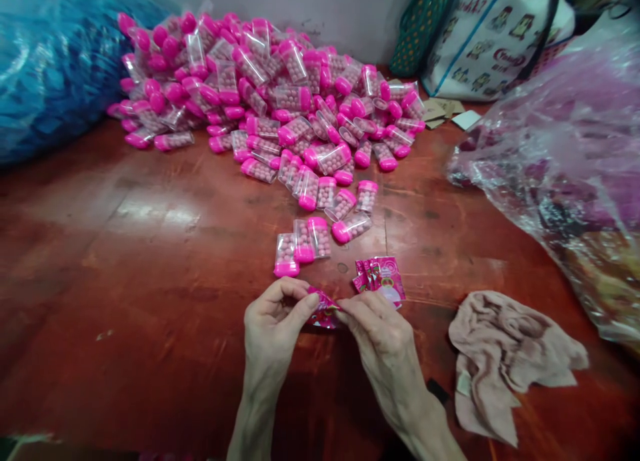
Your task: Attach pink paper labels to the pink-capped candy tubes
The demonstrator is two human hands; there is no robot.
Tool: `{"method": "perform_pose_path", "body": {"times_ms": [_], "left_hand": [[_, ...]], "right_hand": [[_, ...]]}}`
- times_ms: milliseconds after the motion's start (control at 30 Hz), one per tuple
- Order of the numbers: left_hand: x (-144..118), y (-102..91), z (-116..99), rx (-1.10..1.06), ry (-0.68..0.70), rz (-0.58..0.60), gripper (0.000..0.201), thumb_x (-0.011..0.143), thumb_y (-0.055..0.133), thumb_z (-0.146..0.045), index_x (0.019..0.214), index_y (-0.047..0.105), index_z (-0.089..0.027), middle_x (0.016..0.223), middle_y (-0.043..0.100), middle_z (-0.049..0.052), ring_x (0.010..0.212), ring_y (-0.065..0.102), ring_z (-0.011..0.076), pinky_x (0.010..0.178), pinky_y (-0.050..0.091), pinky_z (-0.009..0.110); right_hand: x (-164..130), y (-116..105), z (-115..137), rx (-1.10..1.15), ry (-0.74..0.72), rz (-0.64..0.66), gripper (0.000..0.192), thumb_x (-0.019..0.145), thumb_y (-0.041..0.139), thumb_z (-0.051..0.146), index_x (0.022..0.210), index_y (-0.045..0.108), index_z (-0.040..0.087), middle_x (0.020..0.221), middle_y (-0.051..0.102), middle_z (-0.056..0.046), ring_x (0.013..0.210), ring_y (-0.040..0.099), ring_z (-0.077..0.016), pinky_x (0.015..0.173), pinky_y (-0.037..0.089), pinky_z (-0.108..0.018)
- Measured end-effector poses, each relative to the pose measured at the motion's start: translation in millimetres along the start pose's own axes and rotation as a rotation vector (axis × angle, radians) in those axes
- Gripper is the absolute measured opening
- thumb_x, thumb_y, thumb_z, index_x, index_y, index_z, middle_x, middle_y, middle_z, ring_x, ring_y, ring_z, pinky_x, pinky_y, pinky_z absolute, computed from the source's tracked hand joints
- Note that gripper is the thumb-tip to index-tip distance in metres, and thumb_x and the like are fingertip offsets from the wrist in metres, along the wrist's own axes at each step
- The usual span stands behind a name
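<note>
Fingers of both hands meet on 1 small pink label [323, 312] in the head view: the left hand [273, 328] pinches its left end between thumb and forefinger, and the right hand [380, 334] pinches its right end with the fingertips pressed together. This label lies between the 2 hands with its long axis running from 9 o'clock to 3 o'clock, so each hand is equally near to it, and it seems held just over the red table [150, 261]. At 1 o'clock from the right hand, just beside its fingertips, rests a small stack of pink labels [383, 280]. At 12 o'clock from the hands stand 3 small clear bottles with pink caps [303, 244], caps toward the person, and further at 12 o'clock a large heap of capped bottles [270, 94] filled with pinkish balls spreads to the wall. A crumpled beige cloth [505, 361] lies at 3 o'clock from the right hand, near but apart. A clear plastic bag [565, 168] fills the 2 o'clock side, a blue bag [50, 68] the 10 o'clock corner, and a printed tote bag [490, 34] stands at 1 o'clock by the wall.
</note>
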State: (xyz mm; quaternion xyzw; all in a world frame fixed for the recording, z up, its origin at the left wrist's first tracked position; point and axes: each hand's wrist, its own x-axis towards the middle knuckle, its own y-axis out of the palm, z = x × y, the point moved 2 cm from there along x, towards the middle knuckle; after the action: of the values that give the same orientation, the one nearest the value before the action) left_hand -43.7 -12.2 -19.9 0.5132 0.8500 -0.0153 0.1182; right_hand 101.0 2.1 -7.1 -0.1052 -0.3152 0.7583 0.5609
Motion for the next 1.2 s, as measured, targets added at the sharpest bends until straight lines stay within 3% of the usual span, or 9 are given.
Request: {"method": "perform_pose_path", "body": {"times_ms": [133,333,433,533,700,833,933,1033,1200], "left_hand": [[-1.8,0.2,-1.2,-0.047,0.05,-0.007,0.011,0.067,0.068,-0.017,0.058,0.061,-0.016,0.071,0.059,0.001,0.065,0.053,0.0128,0.06,0.042,0.021],[-4.3,6.5,-9.4,0.021,0.099,0.054,0.019,0.075,0.059,-0.03,0.071,0.07,-0.015,0.075,0.065,0.008,0.071,0.058,0.0202,0.067,0.043,0.028],[-4.0,5.5,-10.3,-0.054,0.066,0.099,0.012,0.07,0.065,-0.024,0.063,0.07,-0.016,0.078,0.067,0.009,0.074,0.059,0.021,0.067,0.044,0.029],[-2.5,0.0,-8.2,-0.167,-0.034,0.047,0.013,0.067,0.067,-0.02,0.055,0.067,-0.015,0.063,0.063,0.005,0.06,0.056,0.0153,0.056,0.042,0.025],[0.7,-8.6,-4.9,-0.382,-0.17,-0.172,0.016,0.057,0.075,-0.027,0.056,0.067,-0.013,0.055,0.062,0.002,0.052,0.054,0.0113,0.051,0.044,0.022],[1.7,-11.8,-1.8,-0.491,-0.23,-0.276,0.019,0.052,0.078,-0.026,0.061,0.068,-0.013,0.058,0.066,0.002,0.053,0.058,0.0108,0.054,0.047,0.021],[2.2,-14.3,0.4,-0.552,-0.232,-0.304,0.017,0.055,0.077,-0.025,0.061,0.067,-0.012,0.059,0.066,0.001,0.053,0.058,0.0095,0.053,0.048,0.02],[2.5,-15.8,0.9,-0.579,-0.21,-0.301,0.014,0.06,0.075,-0.023,0.063,0.067,-0.012,0.06,0.067,0.001,0.054,0.058,0.0094,0.055,0.048,0.02],[3.4,-16.4,0.4,-0.62,-0.159,-0.345,0.009,0.063,0.073,-0.019,0.064,0.067,-0.013,0.062,0.067,0.0,0.058,0.059,0.0084,0.06,0.049,0.02]], "right_hand": [[2.9,-2.6,1.3,0.056,0.067,-0.026,0.014,0.083,0.055,0.012,0.093,0.062,0.018,0.077,0.059,-0.003,0.07,0.053,-0.0158,0.065,0.043,-0.028],[6.6,-5.4,7.6,0.122,0.134,0.007,0.014,0.083,0.055,0.013,0.07,0.06,0.017,0.063,0.055,0.001,0.06,0.05,-0.0125,0.056,0.038,-0.024],[7.0,-9.6,7.4,0.108,0.132,0.165,0.022,0.087,0.049,0.02,0.067,0.059,0.018,0.062,0.055,0.002,0.058,0.051,-0.0115,0.056,0.038,-0.023],[19.0,-17.5,4.9,0.105,0.064,0.342,0.022,0.089,0.046,0.027,0.074,0.062,0.021,0.068,0.059,0.002,0.063,0.055,-0.0119,0.059,0.042,-0.023],[70.8,-25.9,-20.7,-0.361,-0.073,-0.024,0.021,0.086,0.049,0.022,0.104,0.058,0.021,0.103,0.056,-0.01,0.093,0.049,-0.0256,0.078,0.042,-0.039],[93.6,-14.0,-46.0,-0.48,-0.112,-0.004,0.026,0.08,0.056,0.017,0.106,0.055,0.02,0.111,0.05,-0.012,0.098,0.045,-0.029,0.077,0.041,-0.041],[93.5,-11.8,-51.9,-0.476,-0.121,0.018,0.013,0.079,0.057,0.017,0.091,0.055,0.018,0.102,0.053,-0.012,0.093,0.046,-0.028,0.074,0.042,-0.04],[90.0,-13.4,-47.7,-0.465,-0.13,0.045,0.004,0.079,0.056,0.018,0.081,0.052,0.018,0.084,0.055,-0.008,0.081,0.049,-0.0246,0.068,0.041,-0.036],[72.7,-21.4,-22.7,-0.322,-0.044,0.003,0.018,0.077,0.06,0.024,0.091,0.053,0.017,0.083,0.057,-0.006,0.073,0.053,-0.0202,0.064,0.042,-0.031]]}}
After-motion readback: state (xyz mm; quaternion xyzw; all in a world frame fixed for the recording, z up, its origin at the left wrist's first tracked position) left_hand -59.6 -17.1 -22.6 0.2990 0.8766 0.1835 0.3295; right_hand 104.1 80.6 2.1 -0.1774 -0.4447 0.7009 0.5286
